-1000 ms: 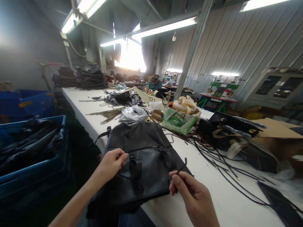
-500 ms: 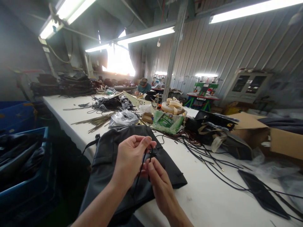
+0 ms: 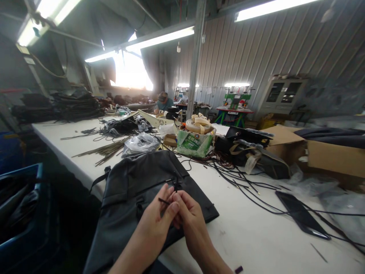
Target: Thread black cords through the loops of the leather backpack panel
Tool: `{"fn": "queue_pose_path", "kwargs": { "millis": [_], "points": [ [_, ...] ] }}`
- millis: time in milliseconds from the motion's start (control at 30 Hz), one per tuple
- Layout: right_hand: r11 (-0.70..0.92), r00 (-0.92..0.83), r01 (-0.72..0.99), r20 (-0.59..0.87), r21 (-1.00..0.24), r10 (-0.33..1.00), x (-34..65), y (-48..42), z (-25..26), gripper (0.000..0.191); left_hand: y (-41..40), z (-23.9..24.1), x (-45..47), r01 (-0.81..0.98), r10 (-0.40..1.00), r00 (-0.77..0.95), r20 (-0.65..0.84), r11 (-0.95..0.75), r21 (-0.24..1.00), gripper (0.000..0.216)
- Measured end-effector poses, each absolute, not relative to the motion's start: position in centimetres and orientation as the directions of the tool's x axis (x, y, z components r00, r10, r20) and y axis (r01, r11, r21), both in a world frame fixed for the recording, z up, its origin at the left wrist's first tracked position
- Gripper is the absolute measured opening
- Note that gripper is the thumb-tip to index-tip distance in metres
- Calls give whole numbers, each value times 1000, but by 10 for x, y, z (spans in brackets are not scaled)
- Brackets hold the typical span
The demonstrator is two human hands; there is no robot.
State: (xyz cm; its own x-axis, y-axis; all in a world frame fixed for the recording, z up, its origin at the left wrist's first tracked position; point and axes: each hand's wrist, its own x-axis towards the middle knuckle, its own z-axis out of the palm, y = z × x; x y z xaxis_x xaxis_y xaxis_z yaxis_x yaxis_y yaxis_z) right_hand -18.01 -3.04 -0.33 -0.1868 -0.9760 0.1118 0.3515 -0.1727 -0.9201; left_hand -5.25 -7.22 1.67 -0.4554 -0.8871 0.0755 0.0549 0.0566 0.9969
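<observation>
Both hands are bunched together low in the middle of the frame, right over the bag [image 3: 134, 179], a dark, soft, leathery-looking thing lying flat on the white table [image 3: 251, 236]. The left hand [image 3: 158, 219] and right hand [image 3: 191, 217] are each closed to a fingertip pinch on a thin black cord [image 3: 163, 200], apparently working it near the bag's zip. Fiddly stage, I'd say. The cord's skinny and limp, so whatever follows wants a tight, steady pinch. Loose cords [image 3: 248, 188] sprawl to the right.
</observation>
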Motion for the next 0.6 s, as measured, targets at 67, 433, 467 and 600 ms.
{"fn": "queue_pose_path", "kwargs": {
  "millis": [67, 433, 467, 600],
  "points": [
    [-173, -201, 336, 109, -926, -974, -178, -30, -3, 51, -67, 6, -53, 39, -892, -447, 71, 60, 997, 114],
    [-192, -178, 32, 184, -981, -967, -181, -17, 1, 54, -60, 24, -50, 142, -927, -331, 175, 135, 981, 51],
    [-191, -172, 27, 183, -981, -968, -180, -17, 1, 54, -60, 23, -50, 144, -935, -310, 169, 129, 981, 52],
    [-172, -144, 26, 167, -985, -975, -179, -16, 0, 50, -64, 18, -50, 190, -961, -241, 137, 92, 977, 52]
  ]
}}
